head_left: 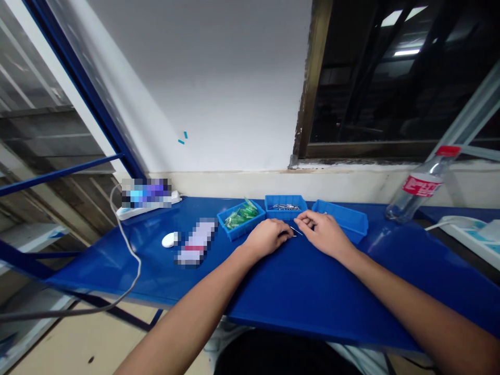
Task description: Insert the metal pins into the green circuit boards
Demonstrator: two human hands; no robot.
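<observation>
Over the blue table, my left hand (269,237) is closed, its fingertips pressed together around a thin metal pin (297,230) that shows in the gap between my hands. My right hand (326,232) faces it from the right, thumb and fingers pinched together; what they hold, if anything, is too small to make out. Just behind the hands stands a blue bin (286,213) with many small metal pieces. Left of it, a second blue bin (233,237) holds green-and-clear plastic pieces (244,214). The third blue bin (353,224) is partly hidden by my right hand.
On the blue table (297,297), a blurred-out flat item (197,242) and a white oval object (170,239) lie to the left. A power strip (150,205) trails a grey cable (135,276). A red-capped bottle (420,185) stands right, near another white strip (474,237).
</observation>
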